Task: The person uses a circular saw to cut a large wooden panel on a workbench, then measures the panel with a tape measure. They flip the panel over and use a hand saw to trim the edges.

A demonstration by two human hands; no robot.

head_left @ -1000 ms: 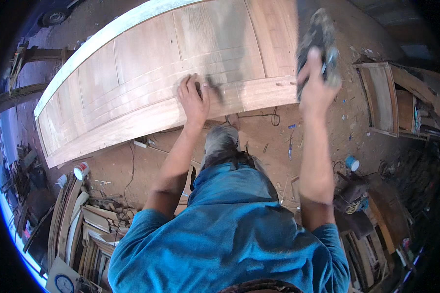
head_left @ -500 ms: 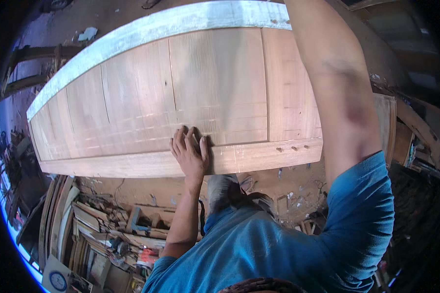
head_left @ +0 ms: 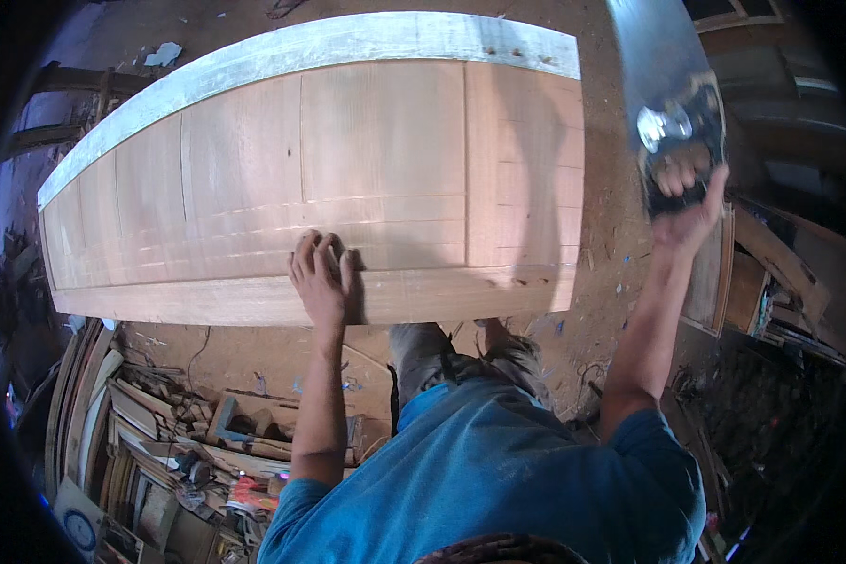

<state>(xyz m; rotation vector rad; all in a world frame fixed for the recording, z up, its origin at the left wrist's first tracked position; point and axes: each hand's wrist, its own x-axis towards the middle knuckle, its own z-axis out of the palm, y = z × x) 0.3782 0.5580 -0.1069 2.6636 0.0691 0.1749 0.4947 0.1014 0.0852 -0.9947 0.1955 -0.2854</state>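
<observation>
A wooden door [head_left: 385, 150] lies flat before me, with vertical panels and pale rails along its long sides. My left hand [head_left: 321, 282] rests on its near rail, fingers apart and slightly bent, gripping nothing. Off the door's right end, my right hand [head_left: 688, 193] is wrapped round the dark handle of a handsaw [head_left: 650, 56]. The saw's wide metal blade points away from me and runs out of the top of the view. Small wooden pegs [head_left: 532, 281] show in the near rail close to the right end.
Wood offcuts [head_left: 150, 423] and long boards are heaped at the lower left. Brown dirt floor [head_left: 606, 268] with scraps surrounds the door. Wooden panels [head_left: 747, 268] lean at the right. A dark timber frame [head_left: 85, 85] stands at the far left.
My right arm has drawn back from over the door's right end, bringing the handsaw into view. The door appears shifted slightly left; my left hand stays on its near rail.
</observation>
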